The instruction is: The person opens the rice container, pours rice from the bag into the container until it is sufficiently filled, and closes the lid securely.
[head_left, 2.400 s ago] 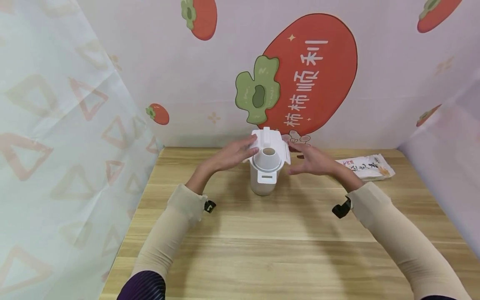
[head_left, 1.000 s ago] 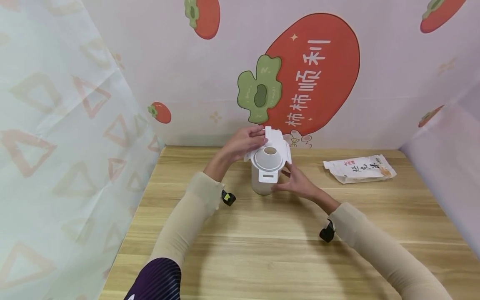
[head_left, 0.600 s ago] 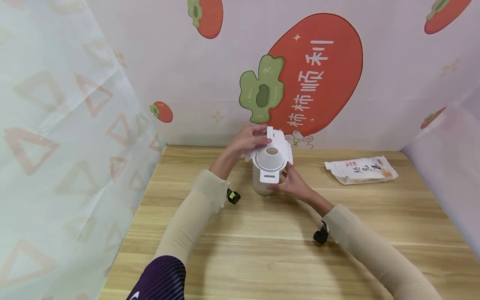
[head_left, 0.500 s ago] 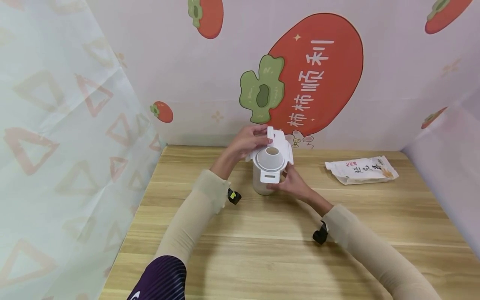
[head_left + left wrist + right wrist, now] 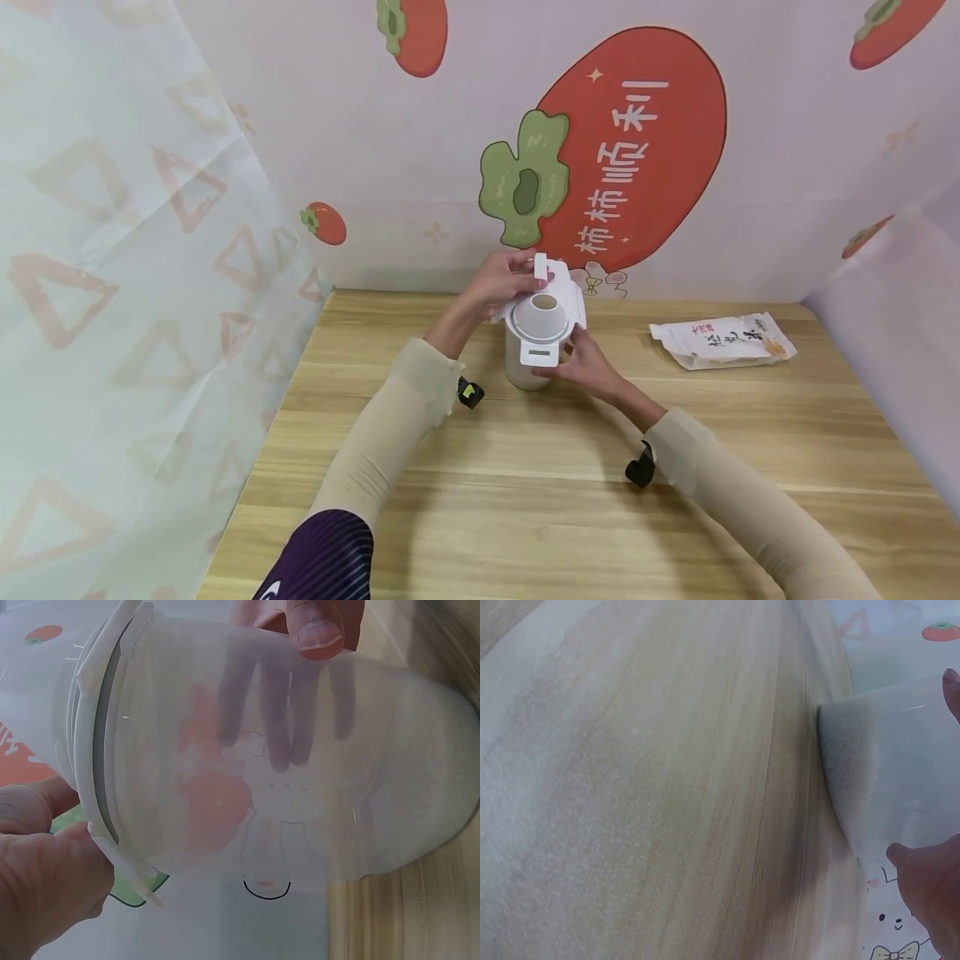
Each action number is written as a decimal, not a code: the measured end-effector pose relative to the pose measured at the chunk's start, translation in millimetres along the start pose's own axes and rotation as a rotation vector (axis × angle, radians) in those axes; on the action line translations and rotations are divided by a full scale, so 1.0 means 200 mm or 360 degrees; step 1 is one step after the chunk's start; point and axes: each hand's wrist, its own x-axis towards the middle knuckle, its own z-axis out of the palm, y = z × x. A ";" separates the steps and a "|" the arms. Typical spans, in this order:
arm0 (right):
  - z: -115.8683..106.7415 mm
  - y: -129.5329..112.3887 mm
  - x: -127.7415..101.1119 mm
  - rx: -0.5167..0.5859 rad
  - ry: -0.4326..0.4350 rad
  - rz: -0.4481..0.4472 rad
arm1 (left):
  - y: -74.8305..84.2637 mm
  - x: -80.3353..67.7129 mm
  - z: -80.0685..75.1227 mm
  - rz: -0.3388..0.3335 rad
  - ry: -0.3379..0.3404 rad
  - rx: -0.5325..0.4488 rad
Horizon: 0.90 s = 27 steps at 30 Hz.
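Right hand (image 5: 581, 364) wraps the frosted container (image 5: 527, 367) to steady it on the table (image 5: 525, 500) — left hand (image 5: 498, 287) grips its white lid (image 5: 542, 315), fingers curled.

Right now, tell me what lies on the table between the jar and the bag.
Nothing: in the head view only bare wooden table separates the jar from the bag to its right.

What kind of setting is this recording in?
Probably a small staged recording booth, not a real kitchen: a wooden table enclosed by printed persimmon backdrop sheets. Props: a translucent lidded container held by both hands, and a food packet.
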 end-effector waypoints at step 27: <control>-0.02 -0.01 -0.01 -0.0053 -0.0011 0.0016 | 0.08 -0.05 -0.05 -0.0018 0.0058 -0.0123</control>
